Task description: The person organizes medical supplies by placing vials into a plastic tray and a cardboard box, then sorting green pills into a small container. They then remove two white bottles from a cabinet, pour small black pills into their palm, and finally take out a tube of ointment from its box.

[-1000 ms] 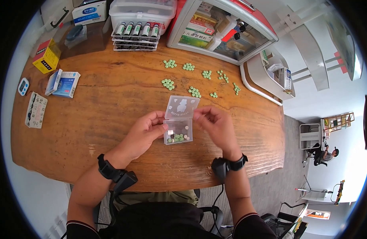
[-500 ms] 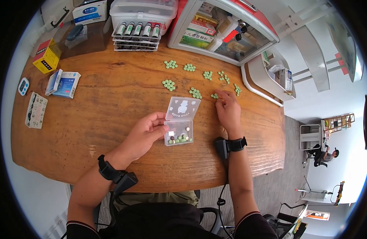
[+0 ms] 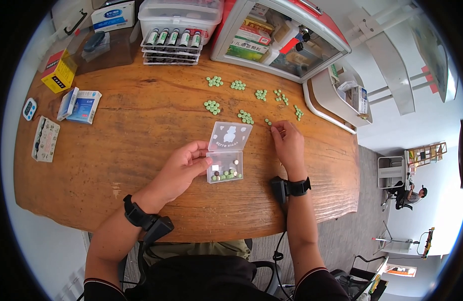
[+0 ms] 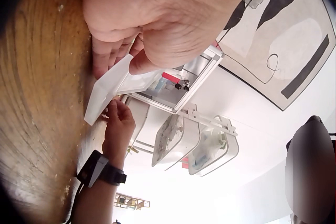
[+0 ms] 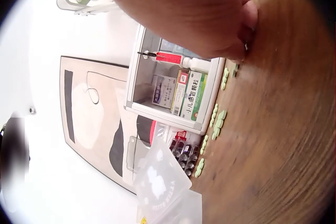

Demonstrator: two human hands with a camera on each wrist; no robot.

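A small clear plastic pill box (image 3: pixel 238 164) stands with its frosted lid (image 3: pixel 230 135) raised. Green, white and dark tablets (image 3: pixel 227 175) lie inside it. My left hand (image 3: pixel 180 165) grips the box's left side, thumb over the wall and fingers behind. Over to the right, my right hand (image 3: pixel 290 145) is low over the wood, thumb and index finger pinched together; a bit of a green tablet (image 5: pixel 247 46) shows at the fingertips in the right wrist view. Just beyond these fingertips lie two green tablets (image 3: pixel 268 122).
Several small piles of green tablets (image 3: pixel 212 106) spread across the wooden table (image 3: pixel 141 120). Behind them stand a tray of vials (image 3: pixel 173 37) and a glass-fronted cabinet (image 3: pixel 286 40). Medicine boxes (image 3: pixel 83 106) and a timer (image 3: pixel 29 109) sit at left.
My right hand left the box's side, reached out to the smallest tablet pile, then drew slightly back. That pile now shows fewer tablets. My left hand stays on the box.
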